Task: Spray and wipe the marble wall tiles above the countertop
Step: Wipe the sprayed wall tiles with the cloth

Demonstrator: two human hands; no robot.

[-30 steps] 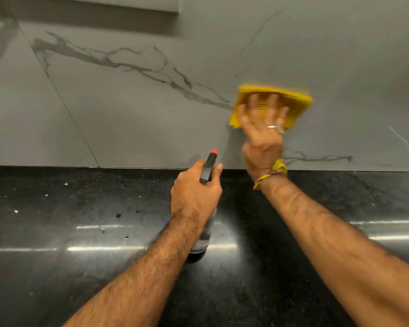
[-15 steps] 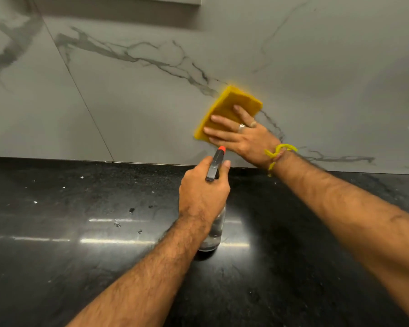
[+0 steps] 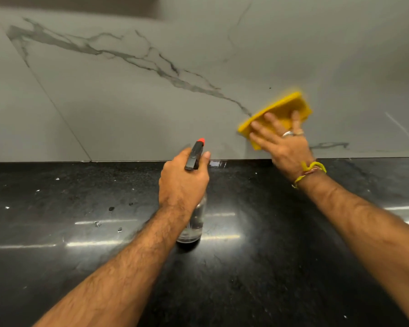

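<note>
While wiping proceeds: spraying appears done; most tile area is left, by judgement.
Right hand [image 3: 284, 140]: fingers flat, pressing yellow sponge cloth [image 3: 277, 115] against marble wall tiles [image 3: 128, 95], low, near worktop back edge.
Left hand [image 3: 183, 179]: grasping spray bottle [image 3: 194, 220], standing mid-worktop.
Surface: black stone worktop [image 3: 57, 244], glossy, speckled.

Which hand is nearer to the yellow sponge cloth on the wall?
The right hand: its straight fingers press the yellow sponge cloth flat against the grey marble wall tile. The left hand is apart, lower left of it, gripping the clear spray bottle.
</note>
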